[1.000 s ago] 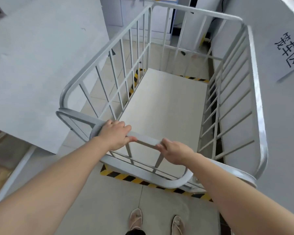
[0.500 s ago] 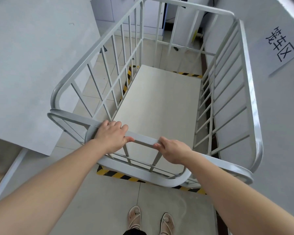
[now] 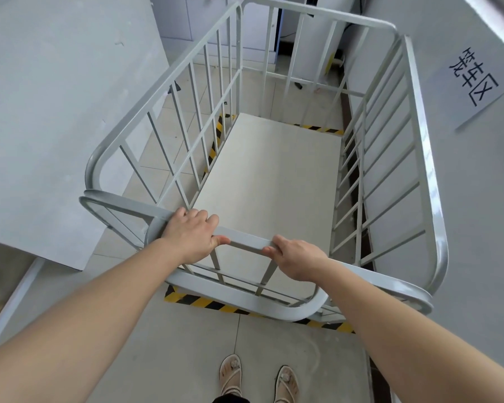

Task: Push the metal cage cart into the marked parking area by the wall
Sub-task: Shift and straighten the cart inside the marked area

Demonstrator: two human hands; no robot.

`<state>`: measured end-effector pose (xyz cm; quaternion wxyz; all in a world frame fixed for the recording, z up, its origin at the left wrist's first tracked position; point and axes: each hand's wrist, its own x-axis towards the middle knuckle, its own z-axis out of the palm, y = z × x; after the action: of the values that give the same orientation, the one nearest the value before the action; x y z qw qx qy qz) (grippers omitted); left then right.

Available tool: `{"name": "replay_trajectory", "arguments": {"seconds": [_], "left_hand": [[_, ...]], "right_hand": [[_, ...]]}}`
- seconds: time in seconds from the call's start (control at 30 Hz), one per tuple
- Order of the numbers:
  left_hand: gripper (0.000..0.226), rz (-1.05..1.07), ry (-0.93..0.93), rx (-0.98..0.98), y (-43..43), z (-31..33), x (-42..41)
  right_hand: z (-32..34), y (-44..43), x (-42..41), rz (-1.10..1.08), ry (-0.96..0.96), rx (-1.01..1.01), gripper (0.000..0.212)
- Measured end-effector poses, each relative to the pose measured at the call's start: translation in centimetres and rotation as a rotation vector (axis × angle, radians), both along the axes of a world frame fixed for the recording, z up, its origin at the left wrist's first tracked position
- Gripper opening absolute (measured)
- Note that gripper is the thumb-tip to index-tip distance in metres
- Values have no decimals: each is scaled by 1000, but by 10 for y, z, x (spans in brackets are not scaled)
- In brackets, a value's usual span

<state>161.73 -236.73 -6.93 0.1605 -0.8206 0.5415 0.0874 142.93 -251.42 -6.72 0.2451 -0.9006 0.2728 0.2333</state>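
Note:
The white metal cage cart (image 3: 425,158) stands in front of me, its barred sides up and its pale floor board bare. My left hand (image 3: 191,234) and my right hand (image 3: 298,258) both grip the near top rail. Yellow-and-black striped tape (image 3: 216,305) marks the parking area on the floor; strips show under the cart's near end, along its left side and at its far end. The cart's right side runs close along the grey wall (image 3: 477,199).
A paper sign (image 3: 474,82) with black characters hangs on the right wall. A large grey panel (image 3: 56,112) stands to the left, leaving a tiled gap beside the cart. Cabinets stand beyond the far end. My sandalled feet (image 3: 256,376) are on the concrete behind the tape.
The view has shifted slightly and the cart sits a little lower and closer in the frame. Both hands hold the same places on the rail.

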Motion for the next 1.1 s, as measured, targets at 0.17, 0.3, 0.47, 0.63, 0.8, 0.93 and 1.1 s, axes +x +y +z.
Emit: {"name": "replay_trajectory", "arguments": {"seconds": [0.17, 0.3, 0.47, 0.63, 0.8, 0.93, 1.1], "left_hand": [[63, 12, -1, -12, 0, -2, 1], [64, 20, 22, 3, -2, 1, 2], [68, 75, 110, -8, 0, 2, -1], [66, 59, 100, -148, 20, 4, -12], [28, -152, 51, -451, 38, 5, -16], [27, -143, 358, -209, 42, 14, -24], [62, 168, 559, 146, 40, 11, -23]], "right_hand": [[0, -1, 1, 0, 0, 16, 43], [1, -1, 3, -23, 22, 26, 43], [11, 13, 1, -32, -24, -190, 43], [18, 47, -10, 90, -462, -368, 28], [14, 60, -13, 61, -135, -84, 40], [15, 65, -16, 3, 37, 162, 51], [13, 62, -22, -19, 189, 361, 70]]}}
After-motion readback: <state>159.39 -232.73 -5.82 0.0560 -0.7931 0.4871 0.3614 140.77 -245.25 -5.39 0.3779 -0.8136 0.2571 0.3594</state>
